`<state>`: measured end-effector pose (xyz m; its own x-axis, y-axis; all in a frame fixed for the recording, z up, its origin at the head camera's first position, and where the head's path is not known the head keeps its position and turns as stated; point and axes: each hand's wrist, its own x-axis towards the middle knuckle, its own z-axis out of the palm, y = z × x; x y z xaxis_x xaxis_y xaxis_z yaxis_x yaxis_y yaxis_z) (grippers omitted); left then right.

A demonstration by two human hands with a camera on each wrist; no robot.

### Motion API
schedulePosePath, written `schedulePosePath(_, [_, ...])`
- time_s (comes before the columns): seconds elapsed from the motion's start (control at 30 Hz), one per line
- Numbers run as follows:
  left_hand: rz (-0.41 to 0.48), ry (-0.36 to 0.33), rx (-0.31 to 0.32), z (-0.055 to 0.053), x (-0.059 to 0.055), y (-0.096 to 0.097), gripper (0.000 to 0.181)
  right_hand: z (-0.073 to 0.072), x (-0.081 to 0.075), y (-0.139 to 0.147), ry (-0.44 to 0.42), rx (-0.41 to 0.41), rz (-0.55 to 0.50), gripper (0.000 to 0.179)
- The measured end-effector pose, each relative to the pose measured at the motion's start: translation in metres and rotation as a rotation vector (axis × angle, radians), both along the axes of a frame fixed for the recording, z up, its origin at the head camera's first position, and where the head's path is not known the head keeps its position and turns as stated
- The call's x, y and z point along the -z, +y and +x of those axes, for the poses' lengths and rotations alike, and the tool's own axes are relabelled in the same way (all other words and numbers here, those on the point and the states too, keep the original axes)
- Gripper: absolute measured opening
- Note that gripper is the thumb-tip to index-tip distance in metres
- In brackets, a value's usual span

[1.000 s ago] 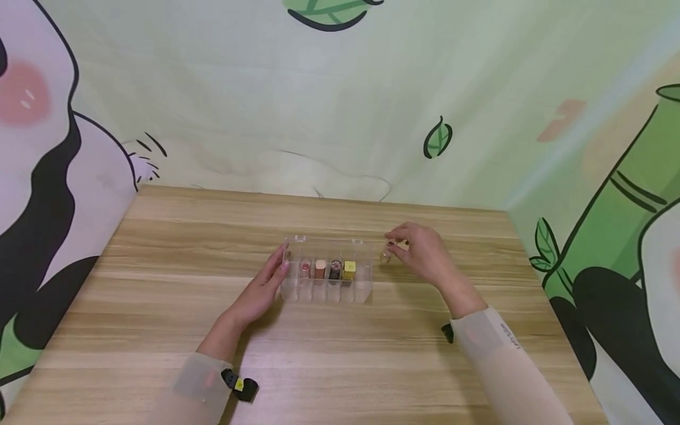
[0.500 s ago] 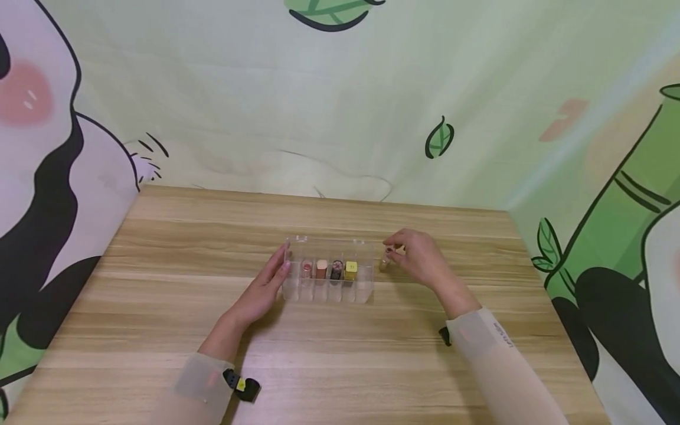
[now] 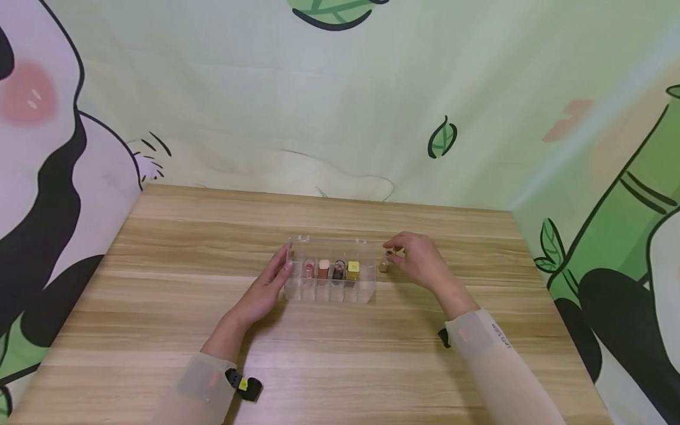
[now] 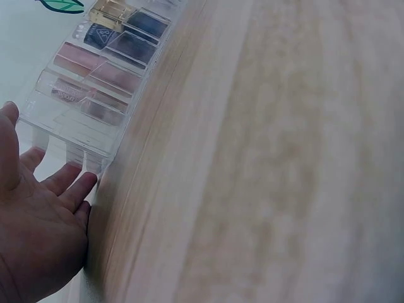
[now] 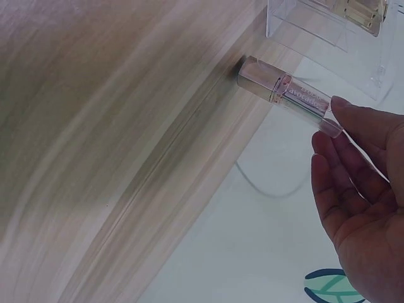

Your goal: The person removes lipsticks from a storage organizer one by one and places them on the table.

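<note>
A clear acrylic organizer [image 3: 366, 290] with a row of slots stands mid-table. My left hand [image 3: 260, 298] rests against its left side, fingers fairly straight; the left wrist view shows the fingertips [image 4: 81, 183] touching the side wall. Inside are a pink-topped tube [image 3: 309, 270], a lipstick with a pale square top [image 3: 323, 270], a black tube [image 3: 339, 270] and a yellow-topped tube [image 3: 353, 270]. Right of the organizer, my right hand [image 3: 417, 257] pinches the top end of a clear, pinkish-gold lipstick tube [image 5: 291, 96]. The tube is apart from the organizer; its lower end is at or just above the table.
The wood-grain table [image 3: 340, 366] extends around the organizer. A pale green cloth backdrop [image 3: 239, 118] with cartoon pictures rises behind the table's far edge. Dark wrist cameras, one at the left sleeve [image 3: 199, 381] and one at the right sleeve [image 3: 480, 339], sit on both arms.
My right hand has come down slightly with the lipstick tube, bringing it lower beside the organizer. My left hand keeps its place on the organizer's side.
</note>
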<state>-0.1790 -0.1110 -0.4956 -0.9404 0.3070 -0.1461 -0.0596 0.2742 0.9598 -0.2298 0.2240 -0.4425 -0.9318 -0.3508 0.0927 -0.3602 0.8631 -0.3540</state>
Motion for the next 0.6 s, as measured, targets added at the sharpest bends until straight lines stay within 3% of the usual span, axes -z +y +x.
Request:
schedulePosePath(0.47, [0.006,0.0,0.002,0.0013,-0.0031,0.0001,0.055,0.0013,0.0029,-0.0009,-0.001,-0.003,-0.018,0.021])
schedulePosePath(0.6, [0.01,0.009,-0.009,-0.0017,0.0055,0.0001,0.054,0.0023,0.0033,-0.0008,-0.012,0.005,-0.021,0.023])
